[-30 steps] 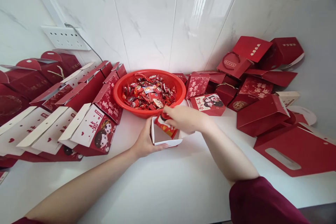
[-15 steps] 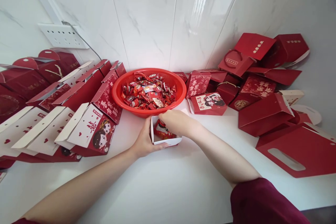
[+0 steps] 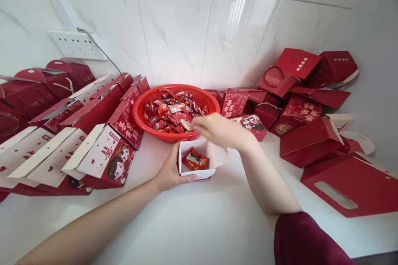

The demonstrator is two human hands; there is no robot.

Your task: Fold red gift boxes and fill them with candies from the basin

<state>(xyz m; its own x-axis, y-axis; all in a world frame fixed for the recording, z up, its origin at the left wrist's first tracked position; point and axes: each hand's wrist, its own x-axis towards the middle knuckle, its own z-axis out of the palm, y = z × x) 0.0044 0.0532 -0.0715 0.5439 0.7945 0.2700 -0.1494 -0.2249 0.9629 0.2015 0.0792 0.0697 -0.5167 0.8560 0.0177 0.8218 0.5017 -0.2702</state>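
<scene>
My left hand [image 3: 172, 168] grips a small white-lined gift box [image 3: 203, 173] by its left side, thumb along the front. The box stands with its top open on the table, and a red wrapped candy [image 3: 195, 160] lies inside it. Over the box's far edge hovers my right hand [image 3: 214, 128], fingers stretched toward the near rim of a red plastic basket [image 3: 138, 118]. Nothing shows in the right hand, though its fingertips are partly hidden. Many red candy packets [image 3: 169, 109] fill the basket.
Rows of red and white gift boxes [image 3: 99, 153] line the left side. A loose pile of red boxes [image 3: 311, 136] lies at the right. Behind the basket rises a tiled wall [image 3: 174, 29] with a power strip [image 3: 77, 44] and cable.
My right hand has lifted out of the box and moved up toward the basket, uncovering the candy inside. My left hand still holds the box in place.
</scene>
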